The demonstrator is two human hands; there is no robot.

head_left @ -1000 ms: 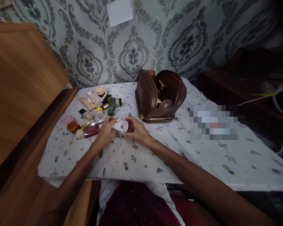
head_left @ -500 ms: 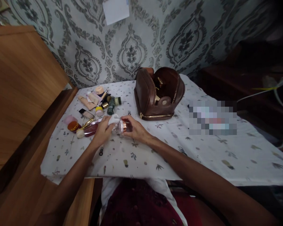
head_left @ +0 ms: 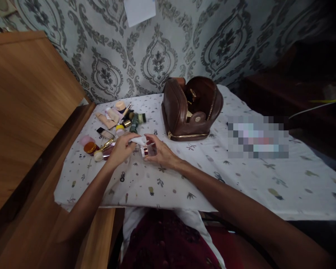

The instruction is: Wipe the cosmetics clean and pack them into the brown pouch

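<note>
My right hand (head_left: pixel 165 154) grips a small clear bottle with a copper-coloured band (head_left: pixel 145 150), thumb and fingers on either side of its right end. A white cloth or tissue (head_left: pixel 140 140) is pinched in my left hand (head_left: pixel 121 150) and rests against the bottle's upper left part. The bottle is held low over the table, partly hidden by fingers and cloth. Close to my left hand lie a pinkish clear container (head_left: pixel 107 152), a jar with an orange lid (head_left: pixel 90 148), a yellow-topped jar (head_left: pixel 120 129) and a dark green bottle (head_left: pixel 134 123).
A brown leather bag (head_left: pixel 175 112) stands unzipped behind my right hand, with gold-coloured items inside. Several tubes, brushes and a black-capped bottle (head_left: pixel 105 133) lie at the back left. A wooden panel (head_left: pixel 30 93) borders the patterned tablecloth (head_left: pixel 168 190). A blurred-out patch (head_left: pixel 257 138) is at right.
The cloth in my left hand has shifted slightly over the bottle, and the bottle has turned a little in my right hand. The whole view has moved slightly.
</note>
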